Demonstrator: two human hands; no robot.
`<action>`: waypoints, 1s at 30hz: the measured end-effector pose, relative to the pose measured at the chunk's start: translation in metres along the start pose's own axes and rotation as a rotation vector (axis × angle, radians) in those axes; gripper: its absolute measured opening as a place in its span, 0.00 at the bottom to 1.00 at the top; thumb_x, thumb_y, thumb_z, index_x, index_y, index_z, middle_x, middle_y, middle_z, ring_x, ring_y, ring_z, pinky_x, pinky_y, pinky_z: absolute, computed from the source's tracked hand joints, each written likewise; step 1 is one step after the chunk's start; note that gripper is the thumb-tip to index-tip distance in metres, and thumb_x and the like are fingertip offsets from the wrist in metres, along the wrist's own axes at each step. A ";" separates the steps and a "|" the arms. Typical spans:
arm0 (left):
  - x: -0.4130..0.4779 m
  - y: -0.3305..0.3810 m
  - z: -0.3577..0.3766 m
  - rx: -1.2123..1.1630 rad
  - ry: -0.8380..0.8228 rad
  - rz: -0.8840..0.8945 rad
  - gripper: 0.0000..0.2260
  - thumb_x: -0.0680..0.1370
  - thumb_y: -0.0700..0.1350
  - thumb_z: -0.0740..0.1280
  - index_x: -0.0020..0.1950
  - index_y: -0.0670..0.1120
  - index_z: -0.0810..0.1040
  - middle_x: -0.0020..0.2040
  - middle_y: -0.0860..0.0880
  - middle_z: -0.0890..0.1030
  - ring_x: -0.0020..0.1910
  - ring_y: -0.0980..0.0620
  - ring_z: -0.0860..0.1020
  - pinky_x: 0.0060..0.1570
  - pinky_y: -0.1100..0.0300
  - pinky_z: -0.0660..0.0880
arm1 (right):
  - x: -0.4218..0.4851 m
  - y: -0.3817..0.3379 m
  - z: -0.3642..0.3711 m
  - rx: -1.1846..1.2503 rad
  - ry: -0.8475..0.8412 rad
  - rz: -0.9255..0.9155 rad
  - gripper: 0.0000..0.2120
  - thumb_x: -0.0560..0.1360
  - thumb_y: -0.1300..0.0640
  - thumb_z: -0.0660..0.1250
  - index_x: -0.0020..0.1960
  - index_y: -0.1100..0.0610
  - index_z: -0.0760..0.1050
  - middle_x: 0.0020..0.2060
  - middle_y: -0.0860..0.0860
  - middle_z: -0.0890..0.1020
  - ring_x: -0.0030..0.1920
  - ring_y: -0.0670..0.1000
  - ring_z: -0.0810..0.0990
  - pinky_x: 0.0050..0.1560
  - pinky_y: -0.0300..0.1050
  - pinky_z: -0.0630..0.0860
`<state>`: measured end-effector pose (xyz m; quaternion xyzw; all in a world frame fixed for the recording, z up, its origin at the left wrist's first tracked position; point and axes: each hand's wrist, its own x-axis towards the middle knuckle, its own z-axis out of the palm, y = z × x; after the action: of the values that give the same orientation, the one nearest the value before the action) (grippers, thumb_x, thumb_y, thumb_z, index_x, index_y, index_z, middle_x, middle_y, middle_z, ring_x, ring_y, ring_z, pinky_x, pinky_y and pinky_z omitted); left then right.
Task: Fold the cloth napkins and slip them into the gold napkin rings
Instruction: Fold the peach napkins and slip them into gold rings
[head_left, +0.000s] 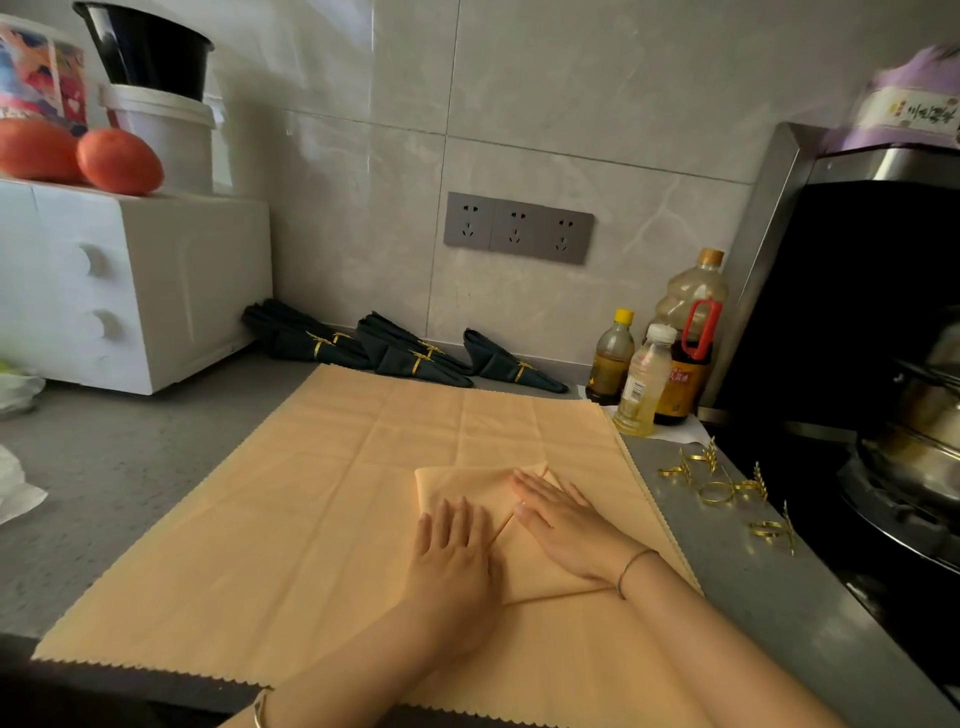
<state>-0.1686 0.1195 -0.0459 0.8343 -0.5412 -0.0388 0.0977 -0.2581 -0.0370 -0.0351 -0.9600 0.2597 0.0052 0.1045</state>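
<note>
Peach cloth napkin, part-folded, lies on a larger spread peach cloth. Left hand and right hand press it flat, fingers straight, gripping nothing. It isn't ringed yet. Dark green folded napkins by the wall are already ringed, probably five; overlap hides the count. Loose gold wire napkin rings lie to the right.

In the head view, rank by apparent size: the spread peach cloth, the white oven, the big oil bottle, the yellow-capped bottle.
1. spread peach cloth
2. white oven
3. big oil bottle
4. yellow-capped bottle
The cloth lies nearest the camera, which inflates it; the bottles stand side by side.
</note>
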 end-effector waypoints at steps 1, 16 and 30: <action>0.000 -0.001 -0.001 -0.003 -0.001 0.004 0.24 0.84 0.52 0.44 0.79 0.47 0.43 0.79 0.44 0.42 0.77 0.44 0.39 0.74 0.51 0.37 | 0.003 0.001 0.000 0.007 0.001 0.017 0.24 0.83 0.46 0.42 0.77 0.49 0.45 0.76 0.42 0.46 0.75 0.40 0.41 0.73 0.41 0.36; -0.005 -0.002 -0.004 -0.052 -0.036 0.044 0.23 0.83 0.55 0.42 0.78 0.58 0.41 0.79 0.46 0.40 0.76 0.41 0.35 0.74 0.45 0.35 | -0.025 -0.003 -0.030 0.178 0.322 -0.125 0.22 0.81 0.44 0.51 0.72 0.51 0.64 0.71 0.44 0.66 0.71 0.39 0.60 0.74 0.40 0.52; -0.004 -0.005 0.001 -0.072 0.003 0.080 0.22 0.83 0.54 0.44 0.78 0.60 0.45 0.79 0.49 0.44 0.77 0.47 0.40 0.74 0.50 0.37 | -0.073 0.035 -0.029 0.001 0.135 -0.152 0.21 0.72 0.58 0.64 0.60 0.40 0.75 0.58 0.36 0.77 0.58 0.38 0.73 0.61 0.35 0.68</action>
<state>-0.1662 0.1247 -0.0477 0.8081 -0.5721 -0.0532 0.1300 -0.3403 -0.0362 -0.0086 -0.9750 0.1928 -0.0675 0.0873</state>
